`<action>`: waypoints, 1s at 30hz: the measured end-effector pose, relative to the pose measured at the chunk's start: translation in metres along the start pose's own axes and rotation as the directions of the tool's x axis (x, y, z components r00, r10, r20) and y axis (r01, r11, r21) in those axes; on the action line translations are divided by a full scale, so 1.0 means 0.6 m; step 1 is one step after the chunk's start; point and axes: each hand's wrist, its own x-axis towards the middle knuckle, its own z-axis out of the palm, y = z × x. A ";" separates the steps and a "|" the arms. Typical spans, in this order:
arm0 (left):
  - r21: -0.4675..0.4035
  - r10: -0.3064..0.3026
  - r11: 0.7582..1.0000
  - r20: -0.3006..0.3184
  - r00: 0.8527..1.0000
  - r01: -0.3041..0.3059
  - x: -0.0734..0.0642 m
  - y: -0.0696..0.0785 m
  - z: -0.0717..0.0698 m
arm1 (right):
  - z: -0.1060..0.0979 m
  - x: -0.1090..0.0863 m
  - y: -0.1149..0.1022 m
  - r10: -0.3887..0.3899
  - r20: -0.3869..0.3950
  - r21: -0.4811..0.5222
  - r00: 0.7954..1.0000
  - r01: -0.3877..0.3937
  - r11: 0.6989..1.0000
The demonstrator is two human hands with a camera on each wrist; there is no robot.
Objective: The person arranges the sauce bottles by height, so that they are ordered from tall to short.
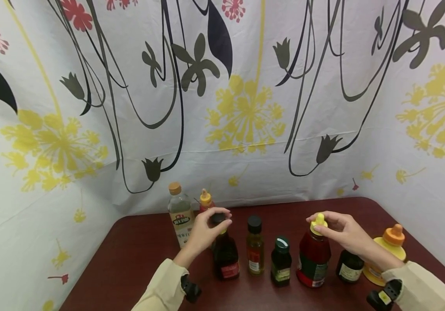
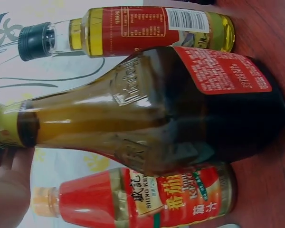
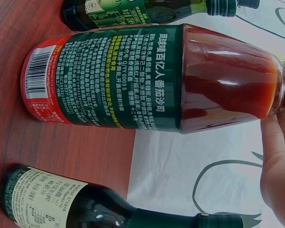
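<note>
My left hand (image 1: 203, 233) curls its thumb and fingers around the capped neck of a dark soy sauce bottle (image 1: 225, 255). That bottle stands upright, its red label low on the body. To the right, my right hand (image 1: 348, 235) pinches the yellow nozzle cap of a large red ketchup bottle (image 1: 315, 250). In the right wrist view the ketchup bottle's green label (image 3: 114, 80) is turned to the camera, and fingers (image 3: 274, 137) touch its neck. Between the two held bottles are a slim oil bottle (image 1: 255, 252) with a black cap and a short green-capped bottle (image 1: 281, 265).
A clear bottle (image 1: 181, 216) with a tan cap and a smaller ketchup bottle (image 1: 205, 198) stand behind my left hand. Beside my right forearm are a dark cream-labelled bottle (image 1: 349, 268) and a yellow orange-capped bottle (image 1: 394, 242). Patterned cloth (image 1: 222, 172) hangs behind the dark red table (image 1: 129, 268).
</note>
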 end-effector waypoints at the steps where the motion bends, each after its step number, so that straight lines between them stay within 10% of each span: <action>1: -0.007 0.002 1.000 -0.010 1.000 -0.002 0.000 -0.001 0.001 | 0.000 0.000 0.000 -0.007 -0.001 -0.001 1.000 0.007 1.000; 30: -0.096 0.042 0.994 -0.067 0.997 -0.048 0.005 -0.020 0.005 | -0.007 0.006 -0.007 -0.126 0.111 -0.024 0.986 0.130 0.991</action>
